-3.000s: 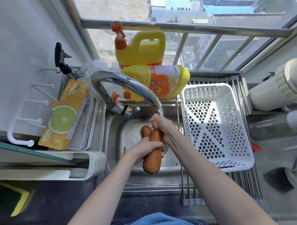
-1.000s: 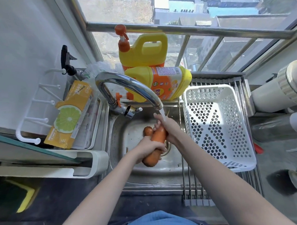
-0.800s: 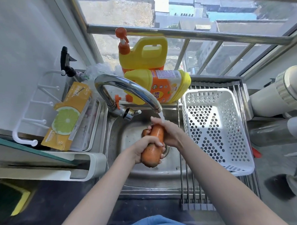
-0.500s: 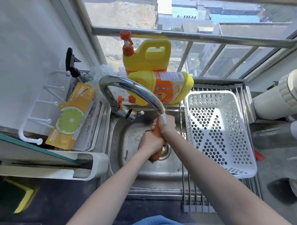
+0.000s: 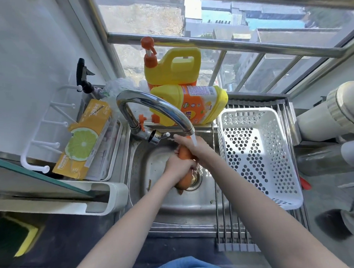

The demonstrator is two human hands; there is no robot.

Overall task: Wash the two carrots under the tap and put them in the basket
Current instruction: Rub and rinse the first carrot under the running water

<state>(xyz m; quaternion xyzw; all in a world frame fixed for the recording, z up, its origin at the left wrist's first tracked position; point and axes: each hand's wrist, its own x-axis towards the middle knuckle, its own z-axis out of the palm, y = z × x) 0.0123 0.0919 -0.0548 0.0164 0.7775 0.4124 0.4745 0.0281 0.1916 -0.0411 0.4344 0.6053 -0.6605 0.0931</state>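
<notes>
Both my hands hold one orange carrot (image 5: 184,154) under the running tap (image 5: 152,102), over the steel sink (image 5: 154,196). My left hand (image 5: 177,166) wraps the carrot's middle. Closed around its upper end is my right hand (image 5: 191,143), and the water stream falls on that hand. The carrot's lower end (image 5: 184,182) pokes out over the drain. A second carrot cannot be made out; my hands cover that part of the sink. The white perforated basket (image 5: 249,112) stands empty on the rack just right of the sink.
Two yellow detergent bottles (image 5: 188,105) stand behind the tap at the window. A yellow lime-print packet (image 5: 85,137) lies in a tray to the left. A roll-up metal rack (image 5: 233,232) spans the sink's right side. A large white pipe (image 5: 332,116) juts in at the right.
My hands have slid along the carrot while rubbing it under the stream. The carrot that lay behind them in the sink is no longer visible.
</notes>
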